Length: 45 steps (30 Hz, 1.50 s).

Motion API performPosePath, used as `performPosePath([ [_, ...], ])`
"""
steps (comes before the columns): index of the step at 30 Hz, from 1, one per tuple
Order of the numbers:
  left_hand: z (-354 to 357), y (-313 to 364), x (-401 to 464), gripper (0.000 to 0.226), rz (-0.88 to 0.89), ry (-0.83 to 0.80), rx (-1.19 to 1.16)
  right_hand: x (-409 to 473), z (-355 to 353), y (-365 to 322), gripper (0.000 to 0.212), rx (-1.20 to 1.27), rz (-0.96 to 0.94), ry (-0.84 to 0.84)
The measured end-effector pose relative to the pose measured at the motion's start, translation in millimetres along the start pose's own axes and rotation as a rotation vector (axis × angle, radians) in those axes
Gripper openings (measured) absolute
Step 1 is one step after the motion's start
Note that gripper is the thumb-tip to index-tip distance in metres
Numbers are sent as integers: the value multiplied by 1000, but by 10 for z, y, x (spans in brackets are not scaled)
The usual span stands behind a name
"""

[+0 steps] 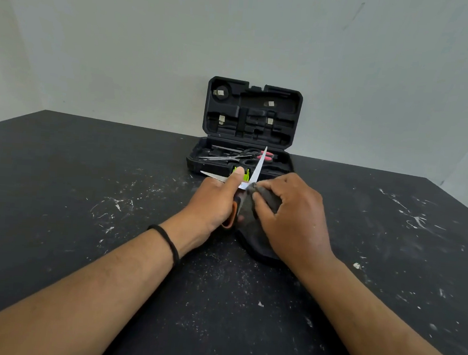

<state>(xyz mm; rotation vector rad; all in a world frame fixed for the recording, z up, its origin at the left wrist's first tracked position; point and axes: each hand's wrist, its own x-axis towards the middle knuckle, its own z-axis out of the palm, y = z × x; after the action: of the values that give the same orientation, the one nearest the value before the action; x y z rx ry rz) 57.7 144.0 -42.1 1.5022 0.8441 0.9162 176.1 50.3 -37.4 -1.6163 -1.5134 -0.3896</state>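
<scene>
Orange-handled scissors (258, 165) mid-table, just near of open black tool case (253, 109), blades spread, one tip pointing far and up, other left, left hand (214, 201) gripping handles, right hand (293, 217) pinching grey cloth (260, 244) at blade base

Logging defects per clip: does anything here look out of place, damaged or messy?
Only the black tabletop: white flecks and scratch marks scatter across it. The open scissors in the left hand, the grey cloth gripped by the right hand and the open tool case look normal.
</scene>
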Motion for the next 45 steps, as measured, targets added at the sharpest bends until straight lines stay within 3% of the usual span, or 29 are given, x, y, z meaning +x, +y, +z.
performPosePath([
  [4,-43,-37,7,85,39,62,42,-31,57,-40,12,59,-78,-164],
  [7,-43,-43,11,63,47,68,9,-24,2,-45,8,167,-95,-268],
  [10,-24,-22,6,53,76,53,16,-8,-67,-10,10,187,-57,-147],
  [13,-6,-28,3,60,85,44,77,5,-25,-21,12,78,-22,4],
  [16,-45,-56,20,65,72,61,44,-27,33,-89,12,39,-75,-147],
  [20,-62,-56,37,53,26,79,-41,-66,4,-99,12,81,-104,-328],
  [25,-23,-29,19,56,66,79,45,-3,-38,-54,11,86,-57,12],
  [28,-40,-39,23,65,69,81,48,-28,26,-81,12,70,-75,-83],
  [32,-61,-44,21,56,52,76,-18,-49,50,-158,11,-34,-82,-181],
  [36,-71,-32,19,54,12,89,-43,-64,-14,-121,10,103,-90,-322],
  [42,-58,-32,9,57,23,85,-39,-69,27,-70,14,191,-42,-83],
  [45,-67,-57,33,54,45,64,-16,-53,92,-82,19,148,-47,-177],
])
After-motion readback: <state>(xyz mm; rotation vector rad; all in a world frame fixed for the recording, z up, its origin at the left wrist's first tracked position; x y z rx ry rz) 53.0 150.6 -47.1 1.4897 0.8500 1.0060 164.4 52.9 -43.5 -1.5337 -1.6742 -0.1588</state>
